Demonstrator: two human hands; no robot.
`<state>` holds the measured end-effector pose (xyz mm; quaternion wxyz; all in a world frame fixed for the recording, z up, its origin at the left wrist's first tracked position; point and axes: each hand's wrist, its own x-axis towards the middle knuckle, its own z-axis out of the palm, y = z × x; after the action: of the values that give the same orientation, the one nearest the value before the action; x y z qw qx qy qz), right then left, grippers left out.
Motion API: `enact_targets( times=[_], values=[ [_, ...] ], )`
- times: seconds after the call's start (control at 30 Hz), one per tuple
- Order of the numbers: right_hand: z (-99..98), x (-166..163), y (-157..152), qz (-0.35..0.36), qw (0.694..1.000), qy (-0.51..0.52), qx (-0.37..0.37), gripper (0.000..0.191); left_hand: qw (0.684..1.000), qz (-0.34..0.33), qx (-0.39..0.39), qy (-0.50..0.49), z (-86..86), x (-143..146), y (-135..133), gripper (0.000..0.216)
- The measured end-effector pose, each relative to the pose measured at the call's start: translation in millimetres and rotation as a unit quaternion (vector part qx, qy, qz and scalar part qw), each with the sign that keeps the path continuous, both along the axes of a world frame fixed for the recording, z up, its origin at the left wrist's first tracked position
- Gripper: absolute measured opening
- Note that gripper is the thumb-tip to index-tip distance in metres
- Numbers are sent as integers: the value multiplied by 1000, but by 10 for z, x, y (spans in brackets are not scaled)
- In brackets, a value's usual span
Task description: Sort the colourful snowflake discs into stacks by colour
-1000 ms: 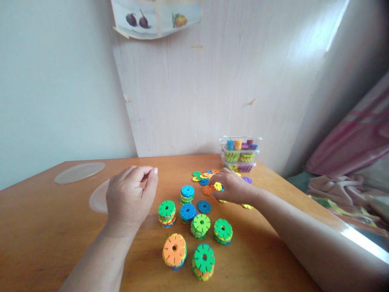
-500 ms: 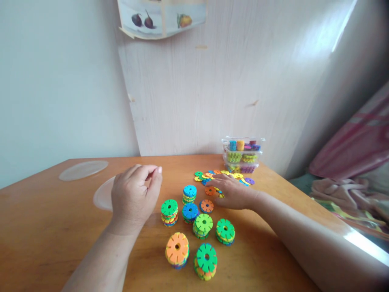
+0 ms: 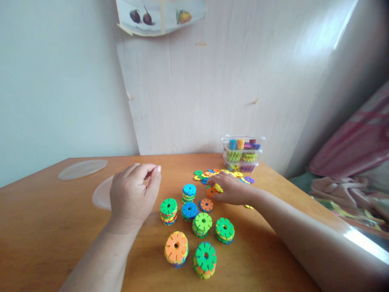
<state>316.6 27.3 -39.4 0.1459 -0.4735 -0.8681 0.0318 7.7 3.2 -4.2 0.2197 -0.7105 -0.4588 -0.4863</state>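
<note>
My left hand (image 3: 133, 192) hovers over the table left of the stacks, thumb tip against the curled forefinger, and nothing shows in it. Farther right, my right hand (image 3: 229, 188) reaches to the loose slotted plastic discs, fingers bent round a tilted yellow disc (image 3: 218, 188). Just under it lies an orange disc (image 3: 210, 192). Nearer stand stacks of such discs, topped by light blue (image 3: 189, 189), blue (image 3: 190, 210), green (image 3: 168, 207), orange (image 3: 206, 205), lime (image 3: 202, 222) and orange (image 3: 176, 246) ones. Two more green-topped stacks (image 3: 225, 228) (image 3: 206, 257) stand at the front right.
Behind my right hand, loose discs (image 3: 238, 174) spread before stacked clear boxes (image 3: 243, 156) of coloured pieces. Two translucent lids (image 3: 82, 169) (image 3: 101, 194) lie on the left of the wooden table (image 3: 39, 219). A wall closes the back; cloths (image 3: 337, 192) lie beyond the right edge.
My right hand has curled its fingers and drawn a yellow disc up at a tilt. Another yellow disc now shows below its wrist. My left hand keeps its pose.
</note>
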Motion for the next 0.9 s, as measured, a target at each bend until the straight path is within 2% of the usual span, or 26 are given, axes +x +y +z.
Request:
enact_targets(
  times=[0.13,0.33,0.53,0.9],
  values=[
    [-29,-4,4,19,999,-29,4,54,1000,-3,1,3,2,-4,1,21],
    [-19,-14,29,-10,1000,-25,12,43,1000,-2,2,2,-2,-1,-1,21],
    [81,-46,-63,10,1000,26,14,39,1000,2,-2,-2,-2,-3,-2,23],
    [147,69,-123,12,995,-67,-76,31,1000,-3,5,-7,13,9,-22,22]
  ],
)
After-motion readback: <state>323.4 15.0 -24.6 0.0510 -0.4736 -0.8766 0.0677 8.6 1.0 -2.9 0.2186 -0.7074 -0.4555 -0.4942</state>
